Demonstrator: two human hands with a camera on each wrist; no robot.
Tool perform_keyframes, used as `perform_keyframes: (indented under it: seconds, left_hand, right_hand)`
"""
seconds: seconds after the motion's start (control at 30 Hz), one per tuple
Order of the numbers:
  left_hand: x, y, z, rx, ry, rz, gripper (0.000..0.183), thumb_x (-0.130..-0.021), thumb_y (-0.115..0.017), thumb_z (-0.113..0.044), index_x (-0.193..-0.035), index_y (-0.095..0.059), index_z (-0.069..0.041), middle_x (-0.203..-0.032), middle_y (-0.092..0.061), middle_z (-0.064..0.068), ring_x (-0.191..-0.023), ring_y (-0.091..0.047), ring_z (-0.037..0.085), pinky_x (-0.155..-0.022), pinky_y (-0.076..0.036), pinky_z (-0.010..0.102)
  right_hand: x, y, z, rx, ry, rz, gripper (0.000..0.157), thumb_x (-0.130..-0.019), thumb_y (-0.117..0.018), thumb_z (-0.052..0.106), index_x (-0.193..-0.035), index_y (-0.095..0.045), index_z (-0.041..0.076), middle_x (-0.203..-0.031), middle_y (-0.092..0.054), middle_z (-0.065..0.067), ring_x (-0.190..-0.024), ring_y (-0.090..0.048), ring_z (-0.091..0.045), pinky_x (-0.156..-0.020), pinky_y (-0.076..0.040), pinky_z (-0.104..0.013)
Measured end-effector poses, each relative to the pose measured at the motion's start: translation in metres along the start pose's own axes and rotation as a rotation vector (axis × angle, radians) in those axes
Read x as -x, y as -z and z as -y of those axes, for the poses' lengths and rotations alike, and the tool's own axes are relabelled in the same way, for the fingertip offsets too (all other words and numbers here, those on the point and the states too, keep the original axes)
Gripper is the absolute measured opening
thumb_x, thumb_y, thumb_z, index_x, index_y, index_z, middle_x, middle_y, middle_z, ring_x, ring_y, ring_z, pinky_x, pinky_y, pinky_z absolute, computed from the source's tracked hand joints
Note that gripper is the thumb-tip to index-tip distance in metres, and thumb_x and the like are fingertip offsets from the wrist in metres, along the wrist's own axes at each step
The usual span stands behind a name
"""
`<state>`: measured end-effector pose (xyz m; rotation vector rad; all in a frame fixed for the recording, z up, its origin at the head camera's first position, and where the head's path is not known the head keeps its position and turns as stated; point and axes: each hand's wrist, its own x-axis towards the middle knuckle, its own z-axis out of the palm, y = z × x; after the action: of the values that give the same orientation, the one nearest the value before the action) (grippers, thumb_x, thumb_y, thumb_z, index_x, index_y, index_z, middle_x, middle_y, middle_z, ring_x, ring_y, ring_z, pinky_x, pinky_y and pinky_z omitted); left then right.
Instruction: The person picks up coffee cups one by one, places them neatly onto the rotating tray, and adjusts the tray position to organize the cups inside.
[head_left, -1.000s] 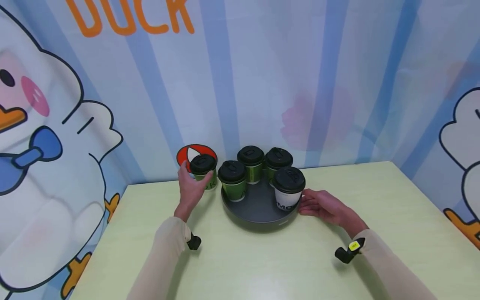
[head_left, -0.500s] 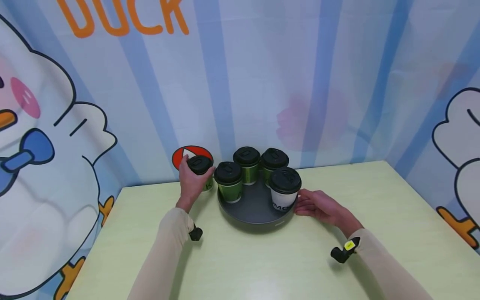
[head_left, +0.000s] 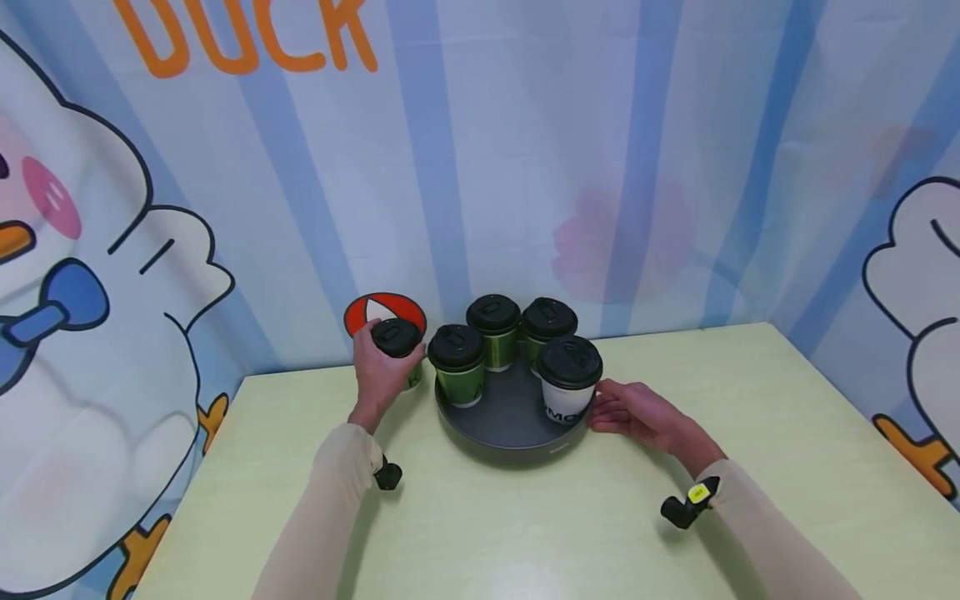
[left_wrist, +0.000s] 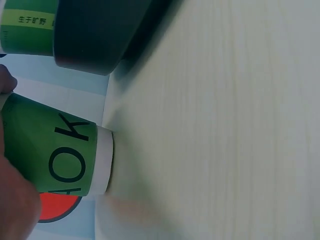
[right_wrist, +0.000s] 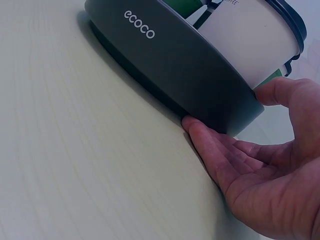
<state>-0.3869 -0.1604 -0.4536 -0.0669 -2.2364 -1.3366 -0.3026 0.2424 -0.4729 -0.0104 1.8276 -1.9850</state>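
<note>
Left of the dark grey round tray (head_left: 498,429), my left hand (head_left: 381,371) grips a green paper coffee cup (left_wrist: 65,150) with a black lid. The cup is upright; its white base is at the tabletop, perhaps touching. My right hand (head_left: 648,417) holds the tray's right side, thumb (right_wrist: 275,92) at the rim and fingers (right_wrist: 205,142) at the lower edge. On the tray stand a white coffee cup (head_left: 564,400) at the right, a green coffee cup (head_left: 461,383) at the left, and two more green cups behind, one with a shiny side (head_left: 500,352).
The pale wooden table (head_left: 480,533) reaches back to a printed cartoon backdrop (head_left: 510,167), close behind the cups. Small black cameras sit on both wrists, one being the right wrist camera (head_left: 682,510).
The left hand has lowered the green coffee cup slightly and brought it a little nearer. The right hand keeps its place on the tray, and the view has shifted slightly.
</note>
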Motion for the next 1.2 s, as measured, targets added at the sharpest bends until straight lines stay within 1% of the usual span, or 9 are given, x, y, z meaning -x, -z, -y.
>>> perform_keyframes:
  seconds: [0.13,0.3,0.4,0.53,0.6,0.7,0.87,1.0,1.2]
  left_hand:
    - [0.003,0.012,-0.007,0.004,-0.011,0.019,0.084,-0.073,-0.081,-0.04,-0.137,-0.038,-0.006,-0.13,-0.043,0.012,-0.114,-0.046,0.027,-0.093,-0.047,0.047]
    - [0.009,0.036,-0.03,0.046,-0.01,0.055,0.084,-0.073,-0.081,-0.041,-0.137,-0.038,-0.007,-0.131,-0.045,0.012,-0.115,-0.048,0.026,-0.092,-0.048,0.047]
    - [0.012,0.052,-0.049,0.105,-0.035,0.073,0.083,-0.073,-0.082,-0.037,-0.137,-0.04,-0.005,-0.131,-0.048,0.011,-0.115,-0.05,0.026,-0.094,-0.047,0.045]
    - [0.017,0.073,-0.077,0.225,-0.062,0.115,0.079,-0.075,-0.083,-0.028,-0.138,-0.04,-0.007,-0.132,-0.05,0.008,-0.117,-0.051,0.023,-0.096,-0.047,0.041]
    - [0.022,0.08,-0.093,0.263,-0.071,0.141,0.077,-0.076,-0.082,-0.023,-0.139,-0.04,-0.009,-0.132,-0.05,0.007,-0.117,-0.051,0.02,-0.096,-0.047,0.037]
    - [0.034,0.087,-0.12,0.313,-0.102,0.19,0.074,-0.076,-0.08,-0.014,-0.138,-0.04,-0.006,-0.131,-0.051,0.008,-0.118,-0.051,0.02,-0.094,-0.048,0.032]
    - [0.054,0.079,-0.158,0.355,-0.195,0.266,0.07,-0.075,-0.077,-0.003,-0.135,-0.04,0.004,-0.128,-0.052,0.015,-0.115,-0.053,0.025,-0.091,-0.049,0.029]
    - [0.06,0.054,-0.157,0.359,-0.229,0.306,0.072,-0.074,-0.079,-0.007,-0.136,-0.041,-0.002,-0.128,-0.053,0.012,-0.112,-0.055,0.023,-0.09,-0.051,0.032]
    - [0.074,0.011,-0.142,0.314,-0.241,0.36,0.076,-0.074,-0.082,-0.024,-0.137,-0.041,-0.01,-0.128,-0.05,0.003,-0.113,-0.052,0.018,-0.088,-0.052,0.036]
  right_hand:
    - [0.001,-0.001,0.0,0.002,0.0,0.0,0.057,-0.099,-0.05,0.034,-0.125,-0.046,-0.017,-0.107,-0.062,-0.02,-0.096,-0.065,-0.027,-0.089,-0.052,-0.038]
    - [0.002,-0.001,0.0,0.001,-0.004,-0.003,0.058,-0.099,-0.05,0.036,-0.126,-0.046,-0.016,-0.11,-0.061,-0.02,-0.097,-0.065,-0.028,-0.09,-0.052,-0.039]
    - [0.002,0.0,-0.001,0.0,-0.002,-0.001,0.058,-0.099,-0.05,0.036,-0.125,-0.047,-0.016,-0.109,-0.061,-0.021,-0.096,-0.065,-0.028,-0.09,-0.052,-0.039]
    - [0.002,0.0,-0.001,-0.007,0.004,0.006,0.057,-0.1,-0.049,0.035,-0.123,-0.047,-0.017,-0.108,-0.062,-0.021,-0.097,-0.065,-0.028,-0.09,-0.052,-0.039]
    - [0.002,0.0,0.0,-0.012,0.005,0.003,0.057,-0.1,-0.05,0.035,-0.123,-0.048,-0.017,-0.107,-0.062,-0.02,-0.096,-0.066,-0.028,-0.089,-0.052,-0.038]
    - [0.002,-0.001,0.001,-0.008,0.01,0.007,0.057,-0.1,-0.049,0.035,-0.123,-0.047,-0.017,-0.107,-0.062,-0.02,-0.096,-0.066,-0.027,-0.089,-0.052,-0.038]
    - [0.002,0.0,0.003,-0.004,0.003,-0.008,0.058,-0.099,-0.05,0.037,-0.123,-0.048,-0.016,-0.109,-0.061,-0.021,-0.097,-0.065,-0.028,-0.09,-0.052,-0.038]
    - [0.0,0.001,0.003,0.005,0.004,-0.009,0.058,-0.1,-0.05,0.036,-0.124,-0.047,-0.016,-0.108,-0.062,-0.02,-0.097,-0.065,-0.028,-0.089,-0.052,-0.038]
    - [0.0,0.0,0.001,-0.005,0.007,0.004,0.058,-0.1,-0.049,0.035,-0.125,-0.044,-0.018,-0.106,-0.062,-0.019,-0.094,-0.066,-0.026,-0.089,-0.053,-0.037]
